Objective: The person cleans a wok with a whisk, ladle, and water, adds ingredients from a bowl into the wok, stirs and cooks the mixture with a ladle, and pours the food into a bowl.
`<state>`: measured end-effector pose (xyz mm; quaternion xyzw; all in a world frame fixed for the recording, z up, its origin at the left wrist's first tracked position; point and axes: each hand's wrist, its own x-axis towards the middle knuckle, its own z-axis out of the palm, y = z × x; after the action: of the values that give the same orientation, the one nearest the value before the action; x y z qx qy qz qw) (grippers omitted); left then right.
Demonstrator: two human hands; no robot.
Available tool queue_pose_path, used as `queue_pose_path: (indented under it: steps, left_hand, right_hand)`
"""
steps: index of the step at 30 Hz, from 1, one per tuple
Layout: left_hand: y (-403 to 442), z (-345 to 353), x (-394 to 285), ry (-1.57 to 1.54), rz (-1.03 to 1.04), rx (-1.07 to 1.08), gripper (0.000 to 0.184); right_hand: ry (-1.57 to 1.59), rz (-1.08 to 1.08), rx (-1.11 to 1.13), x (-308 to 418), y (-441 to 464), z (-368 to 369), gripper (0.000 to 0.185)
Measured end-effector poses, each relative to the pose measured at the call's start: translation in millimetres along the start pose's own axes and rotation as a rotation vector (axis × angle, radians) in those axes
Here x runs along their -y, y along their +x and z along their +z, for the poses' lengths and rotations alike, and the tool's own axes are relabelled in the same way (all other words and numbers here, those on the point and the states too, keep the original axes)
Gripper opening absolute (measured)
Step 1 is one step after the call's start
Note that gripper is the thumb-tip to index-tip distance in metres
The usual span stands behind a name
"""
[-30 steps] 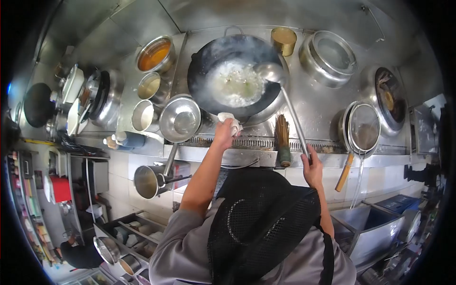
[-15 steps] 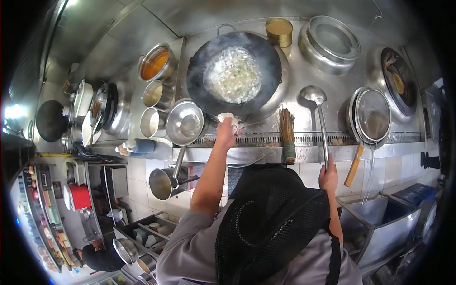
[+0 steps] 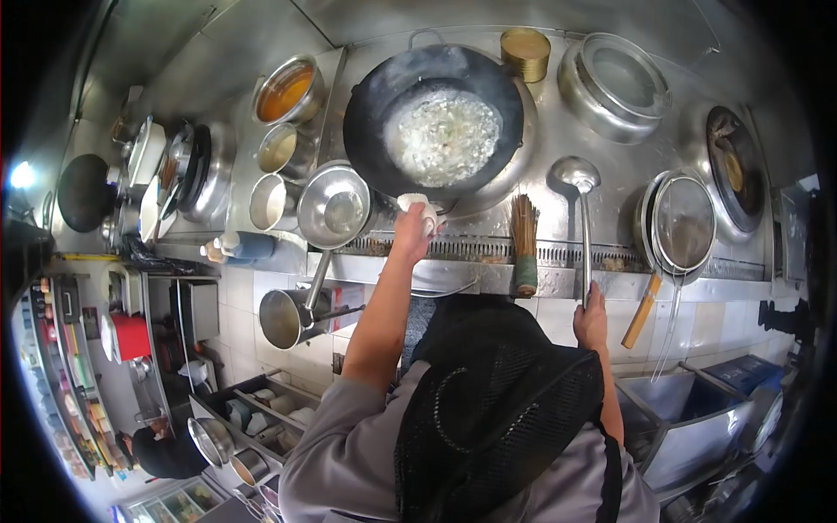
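Note:
Near the front of the stove, my left hand (image 3: 410, 240) is closed around a folded white cloth (image 3: 425, 207) at the near rim of a black wok (image 3: 364, 131); the handle beneath the cloth is hidden. Inside the wok lies a bubbling, whitish liquid with pale pieces (image 3: 445, 135), a little steam above it. My right hand (image 3: 591, 324) grips the end of a long metal ladle (image 3: 587, 235), whose bowl rests on the steel counter right of the wok. A bamboo wok brush (image 3: 525, 240) lies between the two hands.
Strainers (image 3: 684, 218) sit at right, below a lidded pot (image 3: 615, 87). A tin can (image 3: 525, 54) stands behind the wok. At left are a pot of orange liquid (image 3: 292, 94) and a steel pan (image 3: 334, 207). Another person (image 3: 166, 449) is at lower left.
The liquid in the wok has slid to the right and toward me, and the wok looks tilted differently. Steam has thinned. My right hand still holds the ladle in nearly the same place.

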<state>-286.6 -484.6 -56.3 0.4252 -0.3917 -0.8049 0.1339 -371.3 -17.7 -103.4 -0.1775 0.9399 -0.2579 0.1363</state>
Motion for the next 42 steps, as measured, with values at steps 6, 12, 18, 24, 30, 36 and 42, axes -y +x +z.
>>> queue_pose_path:
  steps: [6,12,18,24,30,36,42]
  left_hand:
    - [1.5,1.6,0.0,0.012,0.039,-0.030,0.024]
    - [10.7,-8.1,0.3,0.002,0.006,0.074,0.024]
    - [18.4,-23.8,1.2,-0.082,-0.017,0.222,0.025]
    - [20.2,-29.6,2.5,-0.194,-0.002,0.255,0.028]
    - [22.2,-34.3,5.5,-0.237,-0.011,0.288,0.036]
    - [16.3,-32.7,-0.6,-0.197,-0.004,0.302,0.039]
    - [24.3,-34.6,6.1,-0.165,0.013,0.284,0.038]
  right_hand:
    - [0.088,-0.018,-0.056,0.2,2.5,1.3,0.072]
    - [0.122,0.041,-0.103,53.0,-6.8,-47.7,0.056]
    - [0.039,-0.030,-0.114,127.0,-35.7,-142.6,0.050]
    - [-0.401,-0.098,0.035,223.7,-24.5,-200.0,0.057]
    - [-0.391,-0.321,0.066,225.2,45.6,-126.7,0.056]
    - [-0.293,-0.374,0.044,226.3,106.4,-41.2,0.058]
    - [0.072,-0.319,0.109,264.7,153.1,-16.1,0.049]
